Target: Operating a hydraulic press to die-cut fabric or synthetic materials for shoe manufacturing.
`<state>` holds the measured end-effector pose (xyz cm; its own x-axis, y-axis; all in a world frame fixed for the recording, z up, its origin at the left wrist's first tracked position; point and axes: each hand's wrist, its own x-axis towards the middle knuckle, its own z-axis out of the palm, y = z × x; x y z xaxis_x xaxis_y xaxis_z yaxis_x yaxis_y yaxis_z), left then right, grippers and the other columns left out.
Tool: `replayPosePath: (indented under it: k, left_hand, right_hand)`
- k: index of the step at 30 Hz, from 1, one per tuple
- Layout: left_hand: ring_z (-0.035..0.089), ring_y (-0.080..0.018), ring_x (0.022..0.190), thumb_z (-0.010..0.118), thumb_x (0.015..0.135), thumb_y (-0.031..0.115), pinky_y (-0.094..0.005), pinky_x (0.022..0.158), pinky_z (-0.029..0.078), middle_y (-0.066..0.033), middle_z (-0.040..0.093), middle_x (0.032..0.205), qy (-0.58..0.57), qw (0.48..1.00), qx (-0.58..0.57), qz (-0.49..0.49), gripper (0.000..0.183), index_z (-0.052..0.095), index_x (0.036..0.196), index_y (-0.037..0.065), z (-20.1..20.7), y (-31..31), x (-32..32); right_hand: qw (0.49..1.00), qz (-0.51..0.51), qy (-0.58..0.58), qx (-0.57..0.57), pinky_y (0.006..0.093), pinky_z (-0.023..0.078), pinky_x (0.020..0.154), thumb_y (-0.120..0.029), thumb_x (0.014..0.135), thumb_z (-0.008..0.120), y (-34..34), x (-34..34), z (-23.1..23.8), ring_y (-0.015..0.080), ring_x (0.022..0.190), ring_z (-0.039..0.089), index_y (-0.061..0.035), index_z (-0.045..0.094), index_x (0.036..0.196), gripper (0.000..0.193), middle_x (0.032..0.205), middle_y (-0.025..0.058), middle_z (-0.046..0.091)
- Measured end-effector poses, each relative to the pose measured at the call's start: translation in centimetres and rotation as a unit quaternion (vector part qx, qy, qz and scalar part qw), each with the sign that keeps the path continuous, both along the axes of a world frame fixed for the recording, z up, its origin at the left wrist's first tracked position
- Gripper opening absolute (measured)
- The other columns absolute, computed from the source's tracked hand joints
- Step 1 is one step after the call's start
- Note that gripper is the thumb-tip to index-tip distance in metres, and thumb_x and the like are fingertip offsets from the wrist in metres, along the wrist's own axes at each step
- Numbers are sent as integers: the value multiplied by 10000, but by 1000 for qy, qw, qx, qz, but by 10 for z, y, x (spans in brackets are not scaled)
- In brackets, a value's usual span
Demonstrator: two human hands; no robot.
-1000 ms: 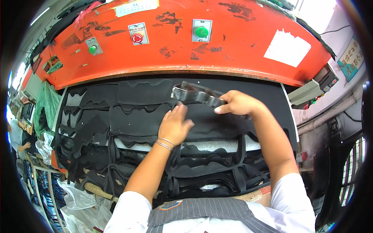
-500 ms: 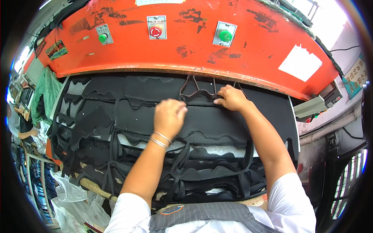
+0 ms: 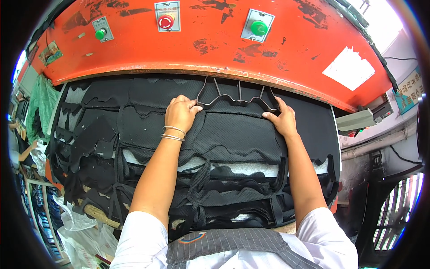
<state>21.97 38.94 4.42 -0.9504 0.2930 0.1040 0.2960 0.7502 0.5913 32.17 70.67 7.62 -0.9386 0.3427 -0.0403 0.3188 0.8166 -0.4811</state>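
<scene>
A thin metal cutting die (image 3: 242, 101) with a wavy front edge and several cross bars lies on the black sheet material (image 3: 242, 132). Its far part runs under the red press beam (image 3: 210, 51). My left hand (image 3: 181, 115) grips the die's left corner between thumb and fingers. At the right end of the die, my right hand (image 3: 283, 117) holds the edge in the same way. Toward me, the sheet is cut into wavy openings and narrow strips, with a pale surface showing through the gaps.
On the beam are a red stop button (image 3: 165, 21), a large green button (image 3: 259, 28) and a small green button (image 3: 100, 33). Clear plastic bags (image 3: 83, 235) and a green sack (image 3: 39, 105) lie to the left, where another person's arm (image 3: 27, 151) shows.
My left hand has moved up to the die's left corner. My right hand has shifted right and nearer to the die's right end. The die appears slightly further left in the picture.
</scene>
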Motion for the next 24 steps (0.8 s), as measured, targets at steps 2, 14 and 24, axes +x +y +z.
replayPosePath:
  k: [2,14,24]
  left_hand:
    - [575,-263,870,728,747,284,-370,779,476,-53,622,870,4,1000,-9,-1,245,751,920,114,-1,-1,-2]
    - [592,-259,860,748,737,279,-362,771,489,-65,629,880,-4,1000,-22,-8,337,723,1020,99,1,9,-28]
    - [531,-240,1075,542,961,282,-363,953,409,-175,528,1219,197,913,219,283,488,439,1350,6,79,-130,-167]
  right_hand:
    - [1000,2,5,-8,429,255,1093,-390,677,801,5,0,-4,298,1088,592,-50,494,1315,785,1096,169,659]
    - [999,14,-27,-16,406,430,964,-444,655,806,23,-25,-3,359,1109,559,-6,516,1287,822,1101,183,643]
    - [977,35,150,-150,307,512,785,-243,785,767,-40,-85,149,211,878,656,5,548,1195,527,988,167,667]
